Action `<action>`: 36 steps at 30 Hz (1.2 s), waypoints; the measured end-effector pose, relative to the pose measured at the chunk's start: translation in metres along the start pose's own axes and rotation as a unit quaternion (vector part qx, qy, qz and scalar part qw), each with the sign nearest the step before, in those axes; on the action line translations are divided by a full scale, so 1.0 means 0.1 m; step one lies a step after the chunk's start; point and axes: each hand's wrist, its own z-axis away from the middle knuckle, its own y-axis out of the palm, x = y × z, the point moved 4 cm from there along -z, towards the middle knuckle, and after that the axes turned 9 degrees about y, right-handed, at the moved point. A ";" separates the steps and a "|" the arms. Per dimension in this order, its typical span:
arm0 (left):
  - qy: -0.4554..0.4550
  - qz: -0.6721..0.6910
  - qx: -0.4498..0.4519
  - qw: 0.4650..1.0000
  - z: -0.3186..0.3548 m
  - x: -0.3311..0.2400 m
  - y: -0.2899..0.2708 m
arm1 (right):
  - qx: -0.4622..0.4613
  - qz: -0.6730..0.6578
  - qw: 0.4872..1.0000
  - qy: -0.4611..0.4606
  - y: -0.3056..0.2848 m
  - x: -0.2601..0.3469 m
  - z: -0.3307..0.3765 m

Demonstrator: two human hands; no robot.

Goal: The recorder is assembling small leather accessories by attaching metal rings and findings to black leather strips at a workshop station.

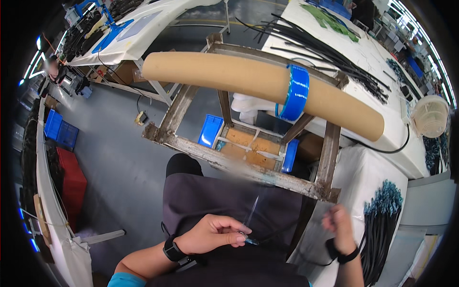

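Note:
Low over my dark apron, my left hand point(215, 233) pinches thumb against forefinger on the end of a thin black strip point(275, 234). A bit of shiny blue film point(250, 241) shows at the fingertips. From there a pale, see-through band point(254, 210) runs up toward the frame. My right hand point(338, 224) is raised to the right near the frame's corner, its fingers curled and smeared by motion; whether it holds anything is unclear. Ahead, a roll of glossy blue film point(297, 93) sits around a long brown cardboard tube point(220, 71) lying across the worn metal frame point(248, 174).
At right, a bundle of black strips with blue-wrapped ends point(382, 215) lies on a white-covered surface. More loose black strips point(330, 52) lie on the white table beyond, beside a white basket point(429, 116). Blue bins point(210, 130) stand below the frame; a red box point(71, 179) is far left.

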 end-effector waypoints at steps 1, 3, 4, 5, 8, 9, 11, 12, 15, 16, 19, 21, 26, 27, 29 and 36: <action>-0.003 -0.014 0.004 1.000 0.01 0.00 0.02 | 0.076 0.035 0.996 -0.022 0.27 0.04 0.10; -0.008 -0.016 -0.002 1.000 0.07 0.01 0.04 | 0.201 0.083 0.975 -0.054 0.75 0.25 0.23; -0.007 -0.017 -0.004 1.000 0.08 0.02 0.06 | 0.246 0.098 0.963 -0.061 0.91 0.37 0.24; -0.008 -0.010 0.001 1.000 0.09 0.04 0.08 | 0.264 0.103 0.956 -0.073 1.03 0.44 0.23; 0.001 -0.024 0.002 1.000 0.15 0.03 0.09 | 0.292 0.132 0.940 -0.114 1.29 0.64 0.16; 0.003 -0.027 -0.001 1.000 0.16 0.04 0.09 | 0.303 0.125 0.936 -0.131 1.33 0.70 0.16; 0.034 0.002 0.010 0.999 0.18 0.07 0.11 | 0.324 0.102 0.928 -0.150 1.42 0.77 0.16; 0.036 0.001 0.006 0.999 0.19 0.06 0.11 | 0.328 0.102 0.927 -0.152 1.44 0.79 0.15; 0.026 0.026 -0.011 0.999 0.22 0.03 0.10 | 0.338 0.125 0.921 -0.147 1.44 0.75 0.12; 0.035 0.010 -0.011 0.999 0.21 0.02 0.09 | 0.343 0.126 0.921 -0.136 1.40 0.67 0.11; 0.054 -0.017 -0.009 0.998 0.19 0.00 0.07 | 0.352 0.040 0.934 -0.051 1.15 0.45 0.13; 0.077 -0.065 -0.031 0.994 0.14 -0.07 0.05 | 0.332 -0.103 0.937 0.033 0.89 0.32 0.12; 0.191 -0.151 -0.124 0.962 0.11 -0.16 -0.05 | 0.010 -0.206 0.976 0.064 -0.17 -0.20 -0.29; 0.199 -0.174 -0.115 0.957 0.09 -0.20 -0.05 | -0.056 -0.236 0.969 0.054 -0.40 -0.27 -0.34; 0.218 -0.195 -0.101 0.951 0.07 -0.26 0.00 | -0.118 -0.279 0.952 0.054 -0.83 -0.42 -0.41; 0.175 -0.223 -0.124 0.951 0.15 -0.26 0.11 | -0.222 -0.176 0.955 -0.094 -1.71 0.12 -1.05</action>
